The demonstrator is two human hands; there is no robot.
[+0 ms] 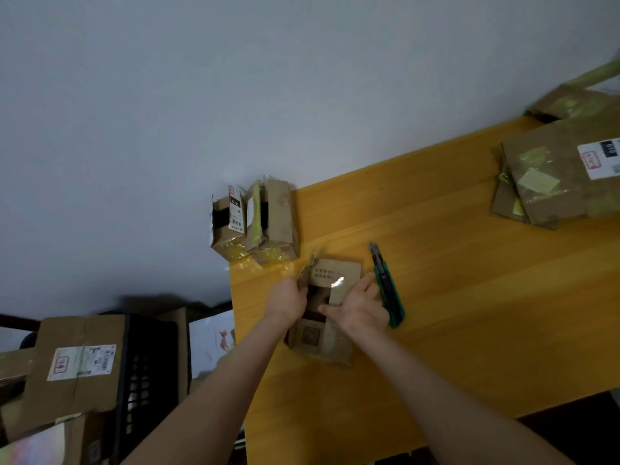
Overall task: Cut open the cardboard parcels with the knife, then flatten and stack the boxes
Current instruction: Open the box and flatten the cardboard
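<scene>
A small brown cardboard parcel (330, 344) is seen near the left end of a yellow wooden surface (453, 297), close to the front edge. Its top is already opened, and a dark gap is visible between the two raised flaps. The left flap is gripped by the left hand (288, 300), whose fingers are curled round the edge of the flap. The right flap, on which some printed lines and a shiny piece of tape are seen, is pinched by the right hand (359, 307): the thumb is put under the flap's inner edge and the fingers are laid on its top.

A green utility knife (387, 290) with the blade pushed out is laid flat on the surface, just beside the right hand and not touched by it. The blade is pointed away from the person.

At the far left corner of the surface, two small opened cardboard boxes (271, 223) are placed side by side, touching each other, with yellowish tape on them. At the far right, a pile of flattened brown cardboard boxes (553, 176) is kept, with a white label on top.

Beside the surface, on the left, a large brown cardboard box (77, 364) with a label and a black plastic crate (147, 380) are seen.
</scene>
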